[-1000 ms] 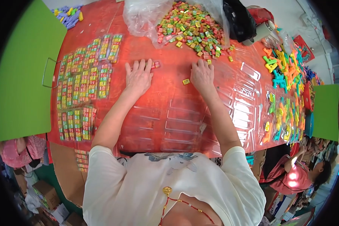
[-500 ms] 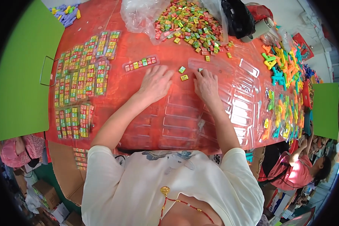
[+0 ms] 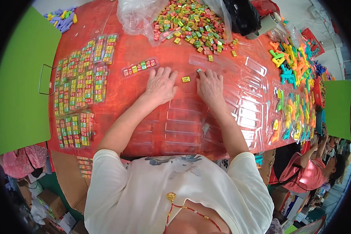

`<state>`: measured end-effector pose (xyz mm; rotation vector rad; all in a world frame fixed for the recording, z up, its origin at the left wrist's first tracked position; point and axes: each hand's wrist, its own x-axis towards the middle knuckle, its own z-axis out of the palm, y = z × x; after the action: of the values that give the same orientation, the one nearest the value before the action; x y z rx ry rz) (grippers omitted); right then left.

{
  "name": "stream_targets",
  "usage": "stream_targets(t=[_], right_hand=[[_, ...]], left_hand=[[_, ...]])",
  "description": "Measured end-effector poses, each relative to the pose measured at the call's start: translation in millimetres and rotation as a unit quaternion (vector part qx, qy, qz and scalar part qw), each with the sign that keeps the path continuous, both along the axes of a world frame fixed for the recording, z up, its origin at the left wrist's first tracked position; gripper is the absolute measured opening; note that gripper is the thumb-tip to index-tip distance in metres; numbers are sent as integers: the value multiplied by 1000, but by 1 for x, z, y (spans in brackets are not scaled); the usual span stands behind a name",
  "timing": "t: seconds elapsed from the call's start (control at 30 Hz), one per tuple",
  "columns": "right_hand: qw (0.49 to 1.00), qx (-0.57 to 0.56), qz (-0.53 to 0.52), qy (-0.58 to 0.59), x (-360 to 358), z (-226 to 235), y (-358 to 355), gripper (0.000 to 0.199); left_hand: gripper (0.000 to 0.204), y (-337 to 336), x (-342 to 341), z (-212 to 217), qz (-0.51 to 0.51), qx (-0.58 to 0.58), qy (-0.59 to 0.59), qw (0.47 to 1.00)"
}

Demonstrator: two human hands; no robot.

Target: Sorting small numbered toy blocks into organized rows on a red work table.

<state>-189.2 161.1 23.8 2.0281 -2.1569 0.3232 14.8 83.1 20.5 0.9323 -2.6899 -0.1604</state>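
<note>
red tabletop: left hand palm-down, loosely spread; right hand at block, grip unclear.

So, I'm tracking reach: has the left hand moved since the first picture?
Yes: the left hand is farther right, away from the rows of filled packs.

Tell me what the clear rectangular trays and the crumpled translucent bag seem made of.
Clear rectangular trays: likely thin, glossy plastic; red tabletop shows through and light glares off. Crumpled translucent bag: probably soft plastic film, slightly shiny; it creases loosely.
</note>
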Motion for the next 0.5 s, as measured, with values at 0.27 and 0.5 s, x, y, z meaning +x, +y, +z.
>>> stream_targets(t=[0.27, 0.5], right_hand=[[993, 16, 99, -68, 32, 13, 28, 24], [985, 46, 144, -81, 42, 12, 44, 21]], left_hand=[[28, -9, 36, -1, 25, 2, -44, 999], [27, -12, 47, -3, 36, 16, -1, 999]])
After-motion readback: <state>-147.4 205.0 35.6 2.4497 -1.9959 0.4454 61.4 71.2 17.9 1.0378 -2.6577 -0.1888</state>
